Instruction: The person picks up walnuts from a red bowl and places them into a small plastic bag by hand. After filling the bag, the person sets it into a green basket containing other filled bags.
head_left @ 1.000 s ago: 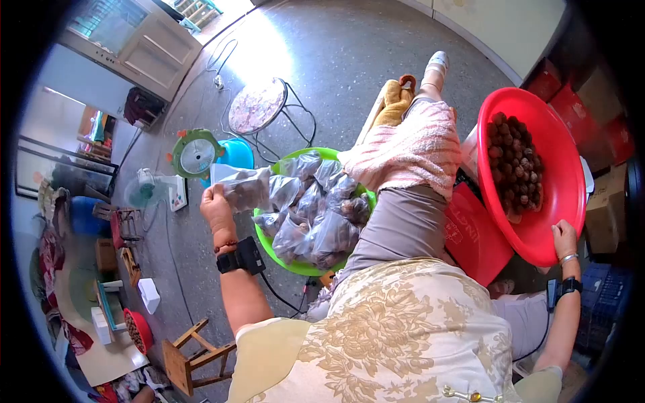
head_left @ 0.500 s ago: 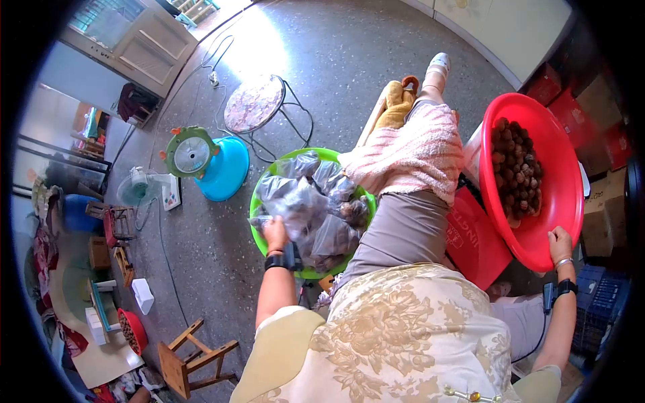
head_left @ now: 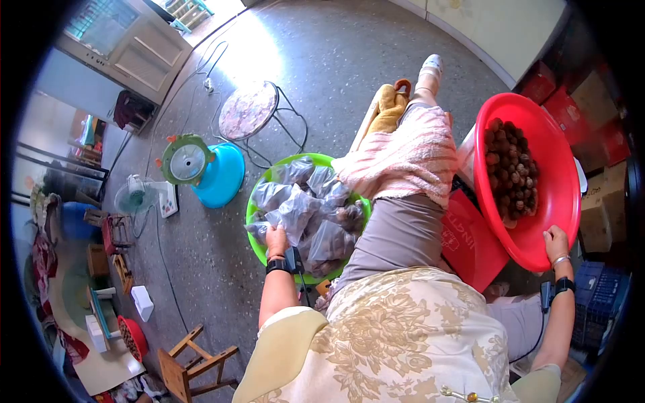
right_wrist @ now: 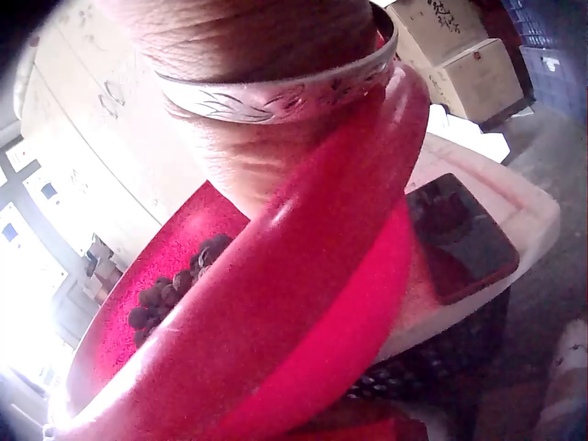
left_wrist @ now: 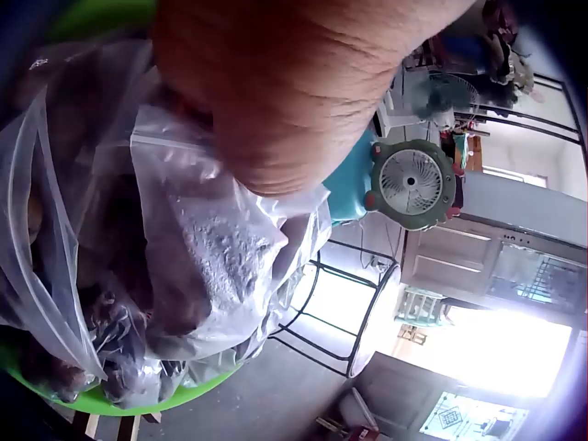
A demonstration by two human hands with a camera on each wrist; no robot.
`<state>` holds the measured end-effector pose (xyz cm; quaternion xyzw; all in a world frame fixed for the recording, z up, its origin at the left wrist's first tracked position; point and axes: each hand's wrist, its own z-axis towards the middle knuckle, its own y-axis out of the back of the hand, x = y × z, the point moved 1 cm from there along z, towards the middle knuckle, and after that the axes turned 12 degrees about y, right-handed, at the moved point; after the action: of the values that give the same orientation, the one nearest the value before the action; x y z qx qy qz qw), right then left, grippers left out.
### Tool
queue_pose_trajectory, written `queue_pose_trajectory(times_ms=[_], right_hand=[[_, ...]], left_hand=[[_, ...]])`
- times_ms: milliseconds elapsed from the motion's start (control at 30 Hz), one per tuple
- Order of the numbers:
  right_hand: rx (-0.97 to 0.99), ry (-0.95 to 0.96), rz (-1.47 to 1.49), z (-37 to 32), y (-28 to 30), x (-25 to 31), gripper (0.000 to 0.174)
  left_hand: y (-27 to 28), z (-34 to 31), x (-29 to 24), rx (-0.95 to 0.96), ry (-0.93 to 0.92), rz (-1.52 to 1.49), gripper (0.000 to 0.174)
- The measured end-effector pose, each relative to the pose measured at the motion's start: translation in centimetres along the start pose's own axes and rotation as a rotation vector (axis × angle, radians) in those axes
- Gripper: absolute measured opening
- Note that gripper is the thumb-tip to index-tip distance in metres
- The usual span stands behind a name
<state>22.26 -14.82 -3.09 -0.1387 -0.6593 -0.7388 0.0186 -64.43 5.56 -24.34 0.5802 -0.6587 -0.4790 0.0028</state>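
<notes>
In the head view my left hand (head_left: 276, 240) is at the near left of a green basin (head_left: 257, 252), gripping a clear plastic bag (head_left: 294, 209) with dark contents. The bag lies among several similar filled bags (head_left: 329, 240) heaped there. In the left wrist view the hand hides its own fingertips, and the bag's clear film (left_wrist: 216, 248) spreads below it. My right hand (head_left: 557, 243) holds the near rim of a large red basin (head_left: 554, 188). This basin is tilted, and brown, walnut-like balls (head_left: 510, 168) are gathered on its left side.
A pink striped towel (head_left: 403, 158) covers the person's leg between the basins. Beyond the green basin stand a round stool (head_left: 248, 111) and a green fan (head_left: 187, 163) on a blue stool (head_left: 222, 176). A phone (right_wrist: 464, 237) lies on a pale ledge under the red basin.
My left hand has moved right and down with a filled bag, from beside the green basin onto the heap inside it. The right hand stays at the red basin's rim.
</notes>
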Motion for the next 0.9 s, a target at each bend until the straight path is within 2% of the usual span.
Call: queue_pose_trajectory(times_ms=[67,167,233,300,333,367,467,500,567,600,667,767,833,900], right_hand=[[0.001,0.014,0.006,0.0,0.1,0.1,0.015],[-0.005,0.028,0.002,0.0,0.1,0.3,0.015],[-0.001,0.011,0.001,0.0,0.1,0.3,0.014],[0.005,-0.003,0.0,-0.1,0.0,0.2,0.014],[0.012,-0.014,0.001,0.0,0.1,0.3,0.014],[0.012,-0.014,0.001,0.0,0.1,0.4,0.014],[0.015,-0.036,0.016,0.1,0.1,0.7,0.014],[0.023,-0.037,0.005,0.2,0.1,0.8,0.014],[0.028,-0.04,-0.009,0.2,0.0,0.8,0.014],[0.029,-0.031,-0.004,0.2,-0.1,0.6,0.014],[0.029,-0.02,0.0,0.2,-0.1,0.6,0.014],[0.063,-0.038,-0.016,0.2,0.0,0.5,0.014],[0.047,0.01,-0.028,0.3,0.0,0.7,0.014],[0.055,-0.02,-0.012,0.3,0.1,1.0,0.014]], left_hand=[[0.0,-0.8,-1.0,-0.069,-0.172,-0.106,0.036],[0.9,-1.5,-3.3,-0.055,-0.101,-0.108,0.038],[1.8,-3.1,-5.5,-0.039,-0.132,-0.133,0.033],[2.3,-3.6,-6.8,0.034,-0.094,-0.428,0.026],[1.7,1.6,-4.0,0.108,-0.117,-0.559,0.019],[2.1,0.5,-4.9,0.108,-0.117,-0.559,0.019],[2.3,0.6,-6.0,0.125,-0.185,-0.866,0.021],[2.6,1.2,-5.9,0.127,-0.186,-0.866,0.021],[2.5,3.7,-4.0,0.138,0.073,-0.278,0.024],[1.4,4.6,-3.1,0.126,0.135,-0.434,0.025],[0.5,4.9,-2.8,0.124,0.114,-0.464,0.02],[0.2,4.4,-2.9,0.106,0.128,-0.547,0.023],[0.9,4.2,-2.9,0.072,-0.061,-0.177,0.022],[0.9,4.1,-2.6,0.104,-0.027,-0.234,0.022]])
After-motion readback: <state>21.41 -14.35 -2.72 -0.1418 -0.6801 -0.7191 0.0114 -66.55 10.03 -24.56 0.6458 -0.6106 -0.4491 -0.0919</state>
